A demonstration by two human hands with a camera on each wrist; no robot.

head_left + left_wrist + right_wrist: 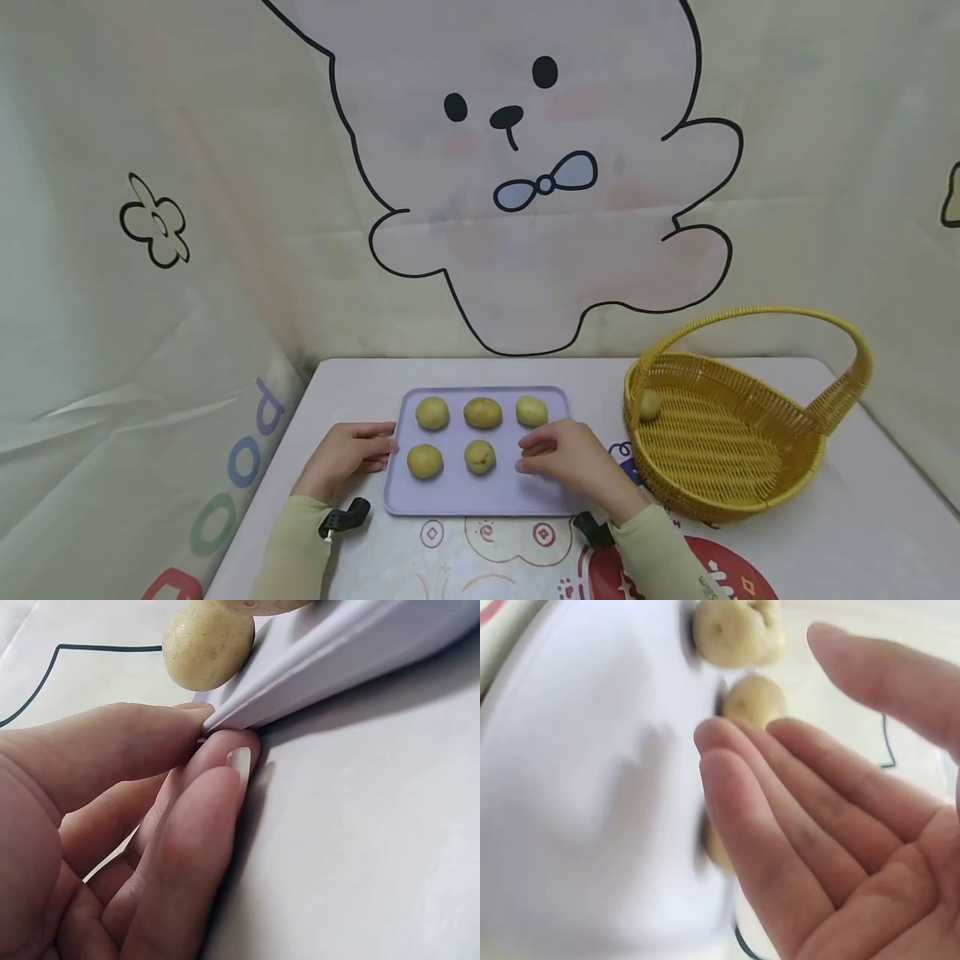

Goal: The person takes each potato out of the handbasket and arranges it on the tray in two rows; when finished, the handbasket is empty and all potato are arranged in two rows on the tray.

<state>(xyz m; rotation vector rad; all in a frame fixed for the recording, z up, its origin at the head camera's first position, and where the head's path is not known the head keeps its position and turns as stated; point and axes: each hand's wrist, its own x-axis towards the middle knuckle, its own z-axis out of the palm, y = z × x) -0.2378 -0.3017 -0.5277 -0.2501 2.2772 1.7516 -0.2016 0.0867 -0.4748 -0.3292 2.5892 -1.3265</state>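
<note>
A pale lilac tray (495,500) lies on the table with several potatoes on it in two rows. At the tray's left edge, my left hand (348,458) pinches the rim between thumb and fingers; the left wrist view shows the fingertips (232,769) at the rim and a potato (208,645) just beyond. Over the right part of the tray hovers my right hand (566,462), fingers extended and nothing in its grasp. Nearest to it are the back right potato (532,410) and the front middle potato (480,457).
To the right stands a yellow woven basket (720,492) with a tall arched handle (757,312). One potato (649,405) sits inside against its left wall. A printed curtain (525,275) hangs behind the table (360,383), whose front carries printed drawings.
</note>
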